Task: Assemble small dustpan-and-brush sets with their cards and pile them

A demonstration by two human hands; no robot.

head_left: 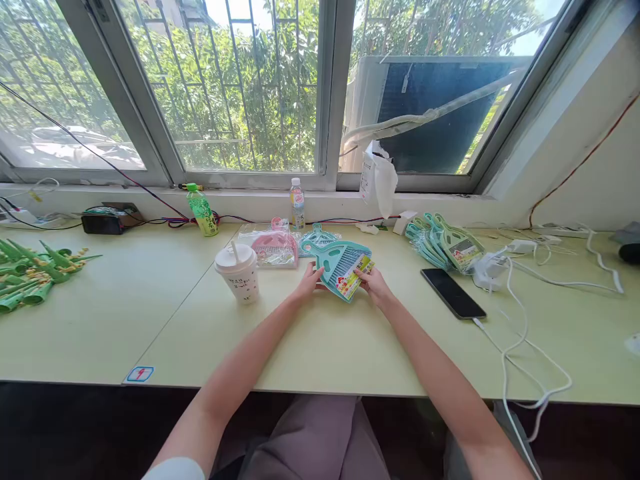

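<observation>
A teal mini dustpan-and-brush set (336,261) with a yellow printed label is held just above the table in front of me. My left hand (311,280) grips its left edge, fingers partly hidden behind it. On the other side my right hand (375,283) pinches the labelled corner. Just behind lie another teal set (319,235) and a pink set (276,248) in clear plastic wrapping. More teal and green sets (443,240) are piled farther right.
Left of my hands stands a lidded cup with a straw (239,272). Two bottles, one green (202,210) and one clear (297,205), stand near the window. A phone (453,293) with a white cable (525,340) lies at right. Green plastic pieces (37,273) lie far left.
</observation>
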